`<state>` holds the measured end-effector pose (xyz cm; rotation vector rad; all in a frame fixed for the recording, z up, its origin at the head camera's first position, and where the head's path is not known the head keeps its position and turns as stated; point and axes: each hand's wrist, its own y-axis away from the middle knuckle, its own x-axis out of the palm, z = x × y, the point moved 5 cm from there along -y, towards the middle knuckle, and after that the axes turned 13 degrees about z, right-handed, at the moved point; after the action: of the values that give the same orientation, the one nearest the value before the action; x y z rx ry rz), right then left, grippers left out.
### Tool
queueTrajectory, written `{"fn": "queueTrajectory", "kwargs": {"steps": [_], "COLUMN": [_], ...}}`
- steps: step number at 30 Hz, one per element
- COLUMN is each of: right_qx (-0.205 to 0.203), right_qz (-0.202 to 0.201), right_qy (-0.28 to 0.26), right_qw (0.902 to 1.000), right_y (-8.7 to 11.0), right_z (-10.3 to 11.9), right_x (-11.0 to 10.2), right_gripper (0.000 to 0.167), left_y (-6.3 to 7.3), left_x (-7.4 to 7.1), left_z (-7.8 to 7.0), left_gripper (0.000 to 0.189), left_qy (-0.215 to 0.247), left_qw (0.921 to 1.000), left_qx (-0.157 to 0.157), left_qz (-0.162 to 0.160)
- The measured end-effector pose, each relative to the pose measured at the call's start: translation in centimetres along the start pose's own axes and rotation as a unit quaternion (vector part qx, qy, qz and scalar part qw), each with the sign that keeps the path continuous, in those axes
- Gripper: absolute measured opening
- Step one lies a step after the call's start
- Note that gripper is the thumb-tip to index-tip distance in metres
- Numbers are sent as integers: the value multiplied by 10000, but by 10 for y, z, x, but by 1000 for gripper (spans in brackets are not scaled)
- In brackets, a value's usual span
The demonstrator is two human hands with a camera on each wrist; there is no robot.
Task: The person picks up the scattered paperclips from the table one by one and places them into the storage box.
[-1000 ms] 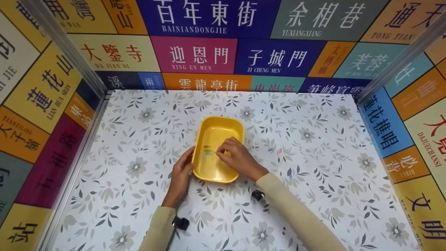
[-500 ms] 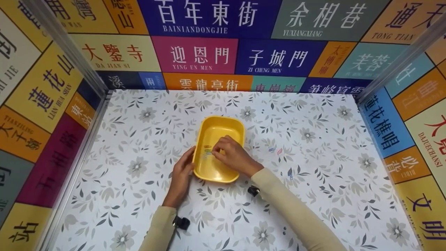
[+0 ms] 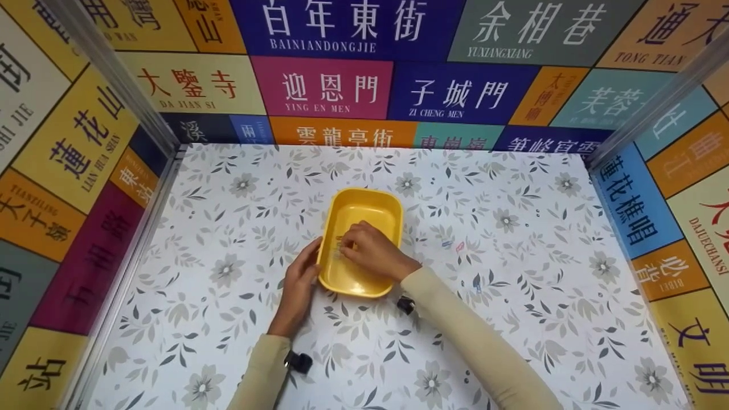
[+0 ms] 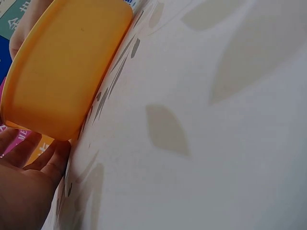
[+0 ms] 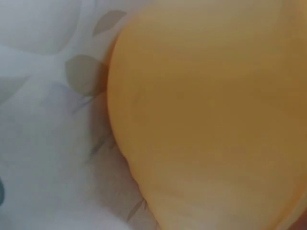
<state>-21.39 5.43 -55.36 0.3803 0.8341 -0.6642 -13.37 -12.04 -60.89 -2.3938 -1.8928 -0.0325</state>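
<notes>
A yellow plastic tray (image 3: 360,286) sits on the table, with small paper clips (image 3: 338,240) at the left of its floor, partly hidden by my right hand (image 3: 375,250). That hand reaches in over the tray's right side, fingers bent and fingertips down at the clips; whether a clip is between them I cannot see. Along the tray's left wall rests my left hand (image 3: 299,282). Its extended fingers touch the yellow wall in the left wrist view. The right wrist view shows the tray's outer wall (image 5: 201,110) close up.
Right of the tray, a pink paper clip (image 3: 460,246) and a blue one (image 3: 447,244) lie close together, with another blue clip (image 3: 477,285) nearer the front. A leaf-patterned cloth (image 3: 228,319) covers the table. Printed panels (image 3: 336,85) enclose its back and sides.
My right hand has moved left and slightly down inside the tray, and now covers more of the clips. The left hand keeps its place at the tray's side.
</notes>
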Motion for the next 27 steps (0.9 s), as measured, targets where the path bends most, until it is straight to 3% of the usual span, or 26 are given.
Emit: {"fn": "queueTrajectory", "kwargs": {"steps": [18,27], "right_qx": [282,202], "right_qz": [634,819], "right_qy": [-20,-148], "right_qw": [9976,9963], "right_y": [-12,-12], "right_z": [-5,-3], "right_x": [16,22], "right_gripper": [12,13], "left_y": [1,0], "left_x": [1,0], "left_z": [0,-1], "left_gripper": [58,58], "left_qy": [-59,26], "left_qw": [10000,9999], "left_qx": [-55,111], "left_qz": [-28,20]}}
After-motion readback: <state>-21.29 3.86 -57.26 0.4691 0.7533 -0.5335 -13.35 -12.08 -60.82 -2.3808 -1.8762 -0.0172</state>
